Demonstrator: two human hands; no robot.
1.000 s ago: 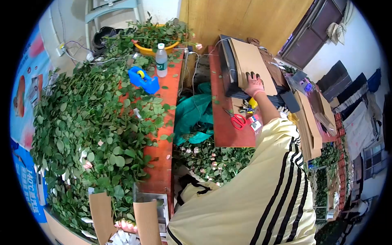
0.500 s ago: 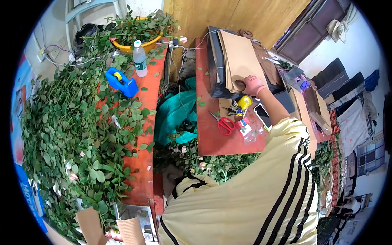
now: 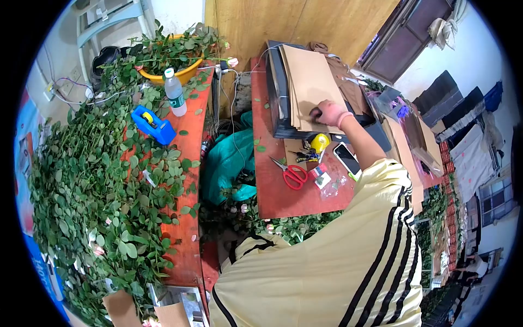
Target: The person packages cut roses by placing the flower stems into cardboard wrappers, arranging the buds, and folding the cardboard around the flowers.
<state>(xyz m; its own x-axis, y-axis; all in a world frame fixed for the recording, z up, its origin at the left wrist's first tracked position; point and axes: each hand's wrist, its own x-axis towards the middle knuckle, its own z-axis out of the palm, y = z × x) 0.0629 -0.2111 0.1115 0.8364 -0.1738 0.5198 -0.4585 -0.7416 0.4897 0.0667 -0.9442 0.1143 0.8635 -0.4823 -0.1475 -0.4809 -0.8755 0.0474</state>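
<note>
My right hand (image 3: pixel 330 115), in a pale pink glove, is on the lower part of a stack of brown cardboard sheets (image 3: pixel 308 73). Its fingers are curled in against the top sheet, and the fingertips are partly hidden. Under the sheets lies a dark, flat stack (image 3: pixel 279 92). Close below the hand are a yellow tape measure (image 3: pixel 320 143), a smartphone (image 3: pixel 346 158) and red-handled scissors (image 3: pixel 295 177). My left hand does not show; the pale yellow jacket (image 3: pixel 321 261) fills the bottom of the view.
Leafy rose stems (image 3: pixel 98 180) cover the left red table (image 3: pixel 188 240). A blue tape dispenser (image 3: pixel 154 125), a water bottle (image 3: pixel 175 94) and an orange basin (image 3: pixel 185 73) stand there. A teal bag (image 3: pixel 229 163) lies between the tables. More cardboard (image 3: pixel 400 147) is at the right.
The view has shifted, so the tables appear lower and further left. My right hand has slid slightly further up the cardboard, away from its lower edge.
</note>
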